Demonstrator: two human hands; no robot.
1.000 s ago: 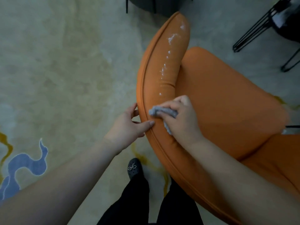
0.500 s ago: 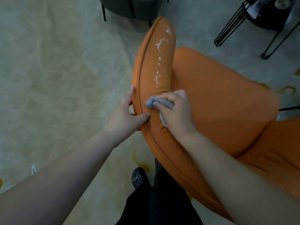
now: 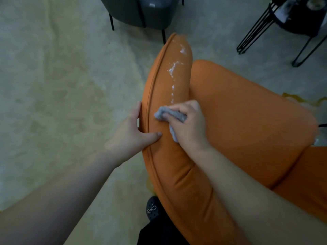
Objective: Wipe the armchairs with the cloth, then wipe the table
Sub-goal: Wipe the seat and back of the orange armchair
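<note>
An orange armchair point(image 3: 247, 124) fills the middle and right of the head view. Its padded armrest runs from the bottom centre up to the top centre, and white foam spots point(image 3: 174, 68) streak its far half. My right hand point(image 3: 190, 126) grips a crumpled grey cloth point(image 3: 169, 115) and presses it on the armrest top just below the foam. My left hand point(image 3: 132, 137) clasps the armrest's outer edge, fingers down the outside and thumb lying on the top next to the cloth.
A dark grey armchair point(image 3: 141, 11) stands at the top centre, just beyond the armrest tip. A black wire-legged side table point(image 3: 290, 20) is at the top right. Beige patterned carpet point(image 3: 62, 85) spreads to the left. My black shoe point(image 3: 152, 208) shows at the bottom.
My right hand has slid the cloth along the armrest toward the foam. My left hand has shifted up the outer edge with it, and the view has moved closer to the grey armchair.
</note>
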